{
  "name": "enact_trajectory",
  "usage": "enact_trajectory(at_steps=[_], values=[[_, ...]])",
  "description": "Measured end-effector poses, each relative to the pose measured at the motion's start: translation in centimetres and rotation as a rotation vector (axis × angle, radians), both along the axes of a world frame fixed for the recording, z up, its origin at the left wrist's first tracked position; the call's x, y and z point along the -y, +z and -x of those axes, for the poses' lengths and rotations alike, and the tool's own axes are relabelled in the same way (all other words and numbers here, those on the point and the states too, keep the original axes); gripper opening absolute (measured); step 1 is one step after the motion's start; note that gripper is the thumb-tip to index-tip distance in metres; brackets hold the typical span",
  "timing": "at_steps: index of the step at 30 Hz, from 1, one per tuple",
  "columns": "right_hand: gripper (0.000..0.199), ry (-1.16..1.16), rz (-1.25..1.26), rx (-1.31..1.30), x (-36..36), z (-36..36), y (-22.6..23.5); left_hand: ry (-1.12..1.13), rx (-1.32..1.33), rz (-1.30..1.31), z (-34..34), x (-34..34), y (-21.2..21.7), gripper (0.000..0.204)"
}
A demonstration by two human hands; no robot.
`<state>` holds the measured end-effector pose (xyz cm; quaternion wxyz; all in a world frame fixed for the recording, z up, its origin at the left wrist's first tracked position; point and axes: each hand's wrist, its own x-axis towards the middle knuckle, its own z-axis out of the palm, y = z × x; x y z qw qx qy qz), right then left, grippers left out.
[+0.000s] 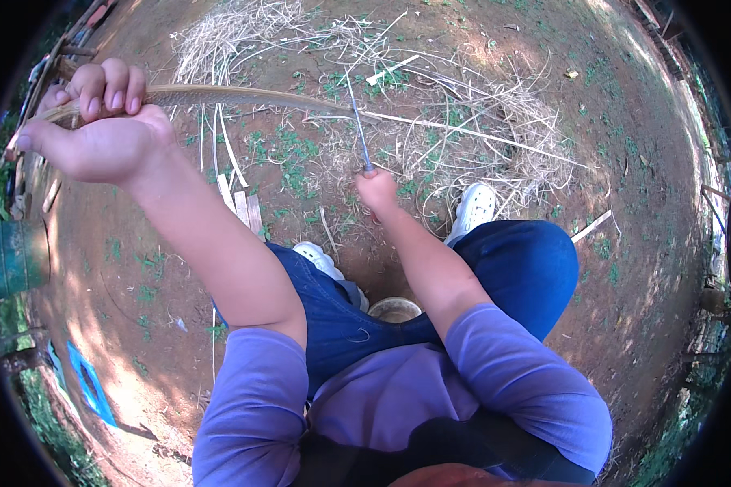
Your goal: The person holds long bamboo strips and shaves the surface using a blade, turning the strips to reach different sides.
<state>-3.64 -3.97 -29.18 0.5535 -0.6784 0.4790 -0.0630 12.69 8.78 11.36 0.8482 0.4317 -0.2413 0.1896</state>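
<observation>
At the upper left, my left hand [114, 134] is raised, with its fingers curled round one end of a long bamboo strip [235, 95]. The strip bows across to the right, narrowing toward the middle of the view. There it meets the thin blade of a knife [359, 122], which points away from me. My right hand [378, 192], low in front of my knees, is closed on the knife's handle; the fist hides most of that handle. A thin pale sliver [471, 132] runs on to the right from where blade and strip meet.
Pale shavings [536, 138] lie heaped on the bare soil at right, with another pile [231, 40] at the far left. Short flat wood pieces [248, 213] lie by my left white shoe [318, 258]. A round pale object [394, 309] shows between my legs. A green drum [16, 258] stands left.
</observation>
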Motion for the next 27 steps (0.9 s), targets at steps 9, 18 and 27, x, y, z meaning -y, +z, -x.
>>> enact_trajectory(at_steps=[9,18,27], values=[[0.036,-0.192,-0.326,-0.309,1.8,5.7,-4.3,-0.196,0.099,-0.054,-0.1,0.1,0.4,0.05],[0.027,0.014,-0.179,0.349,-0.1,-2.2,9.7,-0.125,0.13,-0.136,-0.8,2.5,1.6,0.033],[0.024,0.05,0.019,0.306,-0.9,-1.0,10.8,-0.129,0.091,-0.107,0.2,2.3,1.5,0.031]])
